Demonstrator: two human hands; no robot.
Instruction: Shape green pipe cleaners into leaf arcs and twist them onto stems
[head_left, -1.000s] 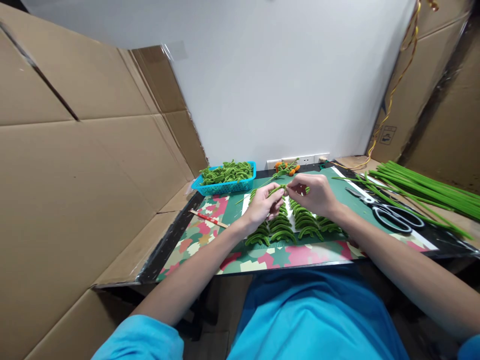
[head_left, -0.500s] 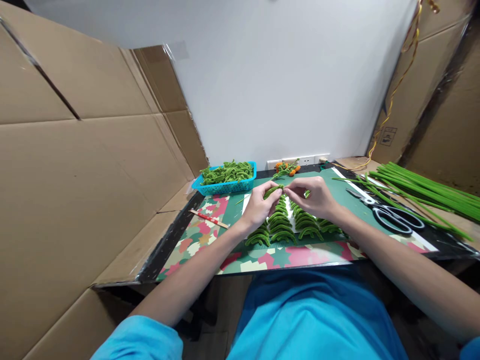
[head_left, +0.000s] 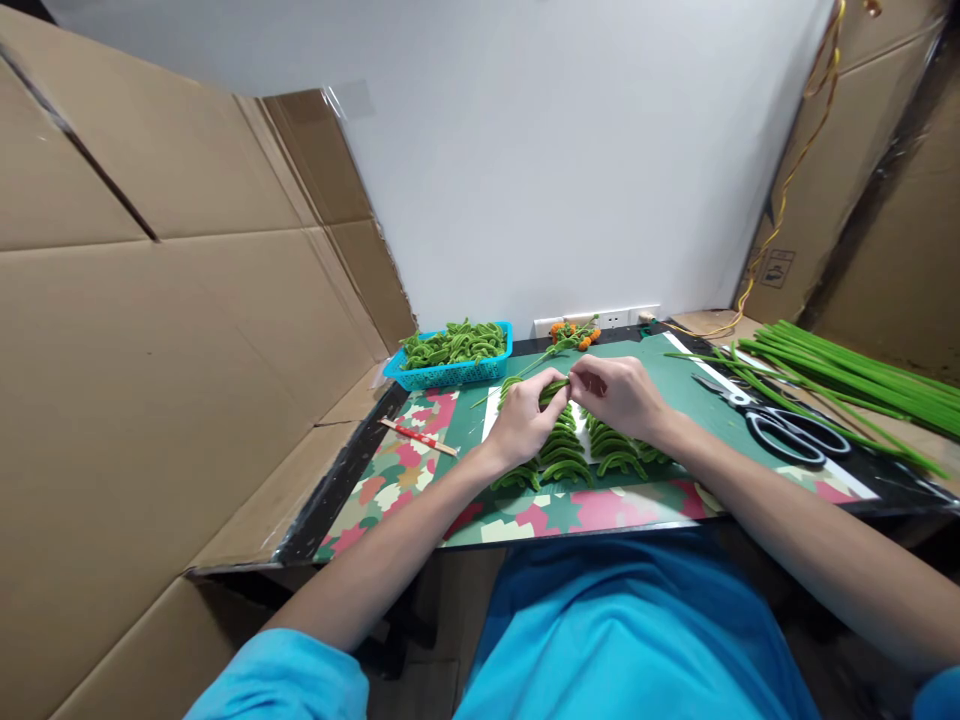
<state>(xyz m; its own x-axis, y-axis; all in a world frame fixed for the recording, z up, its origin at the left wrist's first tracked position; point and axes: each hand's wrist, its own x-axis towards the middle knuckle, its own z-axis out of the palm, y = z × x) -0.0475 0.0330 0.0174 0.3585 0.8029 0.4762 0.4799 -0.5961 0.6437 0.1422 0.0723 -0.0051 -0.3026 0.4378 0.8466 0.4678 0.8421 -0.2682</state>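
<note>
My left hand (head_left: 523, 415) is closed around a short green pipe cleaner (head_left: 553, 389), pinching it between thumb and fingers. Against its right end, the fingertips of my right hand (head_left: 621, 395) are pressed together; the tip between them is mostly hidden. Below both hands, curved green pipe cleaner pieces (head_left: 564, 468) lie in several overlapping rows. Part of a white sheet (head_left: 492, 408) shows under these rows, and my hands cover some of the pieces.
A blue basket (head_left: 450, 376) full of bent green pieces stands at the back left. Orange-and-green flower shapes (head_left: 577, 335) lie behind my hands. At right are black-handled scissors (head_left: 787, 430) and long green pipe cleaners (head_left: 847, 370). A red-wrapped stick (head_left: 418, 437) lies left. Cardboard panels (head_left: 187, 330) flank the table.
Both hands have turned slightly while staying together at the pipe cleaner. The right hand's fingers are more curled in, and the left hand sits a little lower.
</note>
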